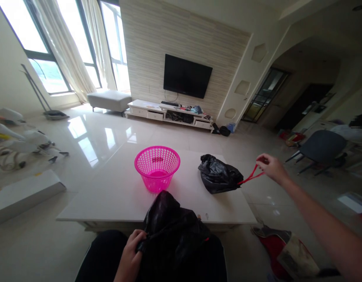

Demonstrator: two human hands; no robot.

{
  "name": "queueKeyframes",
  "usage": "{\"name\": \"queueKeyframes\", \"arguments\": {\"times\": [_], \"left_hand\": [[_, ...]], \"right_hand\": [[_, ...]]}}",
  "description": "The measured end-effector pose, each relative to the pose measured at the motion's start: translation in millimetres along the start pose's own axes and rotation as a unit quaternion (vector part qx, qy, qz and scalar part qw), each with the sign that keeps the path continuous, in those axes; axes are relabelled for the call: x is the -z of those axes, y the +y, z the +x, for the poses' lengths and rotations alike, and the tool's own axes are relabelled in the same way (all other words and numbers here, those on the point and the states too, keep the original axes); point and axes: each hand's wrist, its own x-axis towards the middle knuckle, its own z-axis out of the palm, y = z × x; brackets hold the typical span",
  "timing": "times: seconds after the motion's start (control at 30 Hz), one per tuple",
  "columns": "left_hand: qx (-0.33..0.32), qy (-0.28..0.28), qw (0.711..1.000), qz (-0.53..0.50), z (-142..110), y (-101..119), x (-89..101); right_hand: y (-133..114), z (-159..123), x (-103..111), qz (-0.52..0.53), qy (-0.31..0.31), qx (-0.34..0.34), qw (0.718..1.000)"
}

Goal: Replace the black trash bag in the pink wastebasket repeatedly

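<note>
My left hand [134, 248] is closed on the edge of a black garbage bag [175, 231] that spreads over my lap. With my arm stretched out to the right, my right hand [270, 166] grips the red drawstring [251, 176] of a second, bunched-up black garbage bag [218, 174]. That bag lies at the right side of the white table, its string pulled taut. Left of it stands a pink plastic basket [157, 168] with holes in its wall; no liner shows inside.
The white table [110, 196] is in front of my knees. Bags [286, 250] lie on the floor at the right. A long white box [25, 196] is at the left. Farther back are a TV cabinet [145, 111], a grey chair [322, 147] and a person seated at the far right.
</note>
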Motion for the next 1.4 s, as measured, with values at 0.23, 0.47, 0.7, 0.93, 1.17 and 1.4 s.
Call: {"name": "queueKeyframes", "arguments": {"times": [0.23, 0.47, 0.7, 0.93, 1.17, 1.4], "left_hand": [[0.035, -0.064, 0.996, -0.047, -0.3, 20.5, 24.4], [0.048, -0.141, 0.988, -0.042, -12.0, 73.7, 16.7], [0.004, -0.193, 0.981, -0.004, 4.0, 100.4, 49.3], [-0.052, -0.177, 0.981, 0.053, 64.4, 68.9, 110.4], [-0.029, 0.071, 0.994, 0.072, 168.4, 50.8, 74.4], [-0.049, 0.057, 0.987, 0.145, 206.4, 37.0, 52.0]], "right_hand": [[25.0, -185.0, -68.6, -0.179, 0.054, 0.109, 0.976], [-66.6, -355.1, -236.4, 0.035, -0.291, 0.115, 0.949], [-89.5, -331.2, -231.1, 0.124, -0.206, 0.016, 0.971], [-92.3, -289.2, -113.0, 0.216, 0.051, -0.054, 0.973], [-88.9, -296.6, -47.2, 0.162, 0.142, -0.063, 0.975], [-67.5, -310.7, -21.0, 0.131, 0.166, -0.138, 0.968]]}}
